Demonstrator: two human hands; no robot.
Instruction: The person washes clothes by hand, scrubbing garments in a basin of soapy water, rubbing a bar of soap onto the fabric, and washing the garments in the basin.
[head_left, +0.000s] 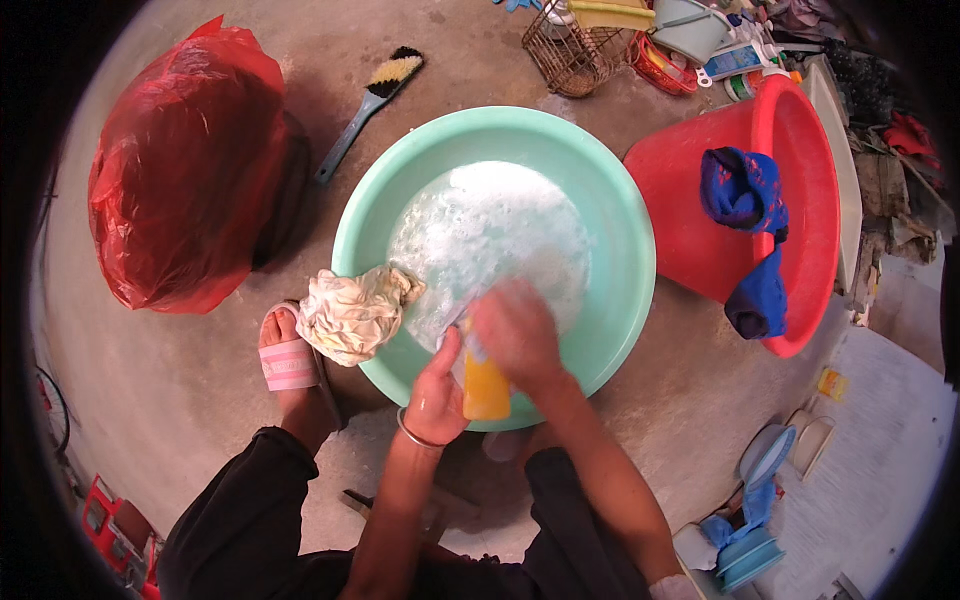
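Note:
A mint-green plastic basin (609, 172) of sudsy water (495, 217) stands before me. Over its near side, my left hand (439, 397), with a bangle at the wrist, holds wet light-coloured cloth (452, 319). A yellow-orange bar (486, 386), which looks like laundry soap, lies between my hands. My right hand (516, 330) is blurred and closed over the cloth at the bar's far end; its fingers are hard to make out. Crumpled cream cloth (352, 315) hangs over the basin's left rim. Blue patterned fabric (742, 191) drapes over the rim of a red plastic bucket (690, 202) on the right.
A scrubbing brush (364, 120) lies on the concrete floor beyond the basin. At left stands a filled red plastic bag (187, 172). A wire basket (574, 56) and bottles are at the back right, with several small basins (750, 559) at lower right. My sandalled foot (289, 360) is beside the basin.

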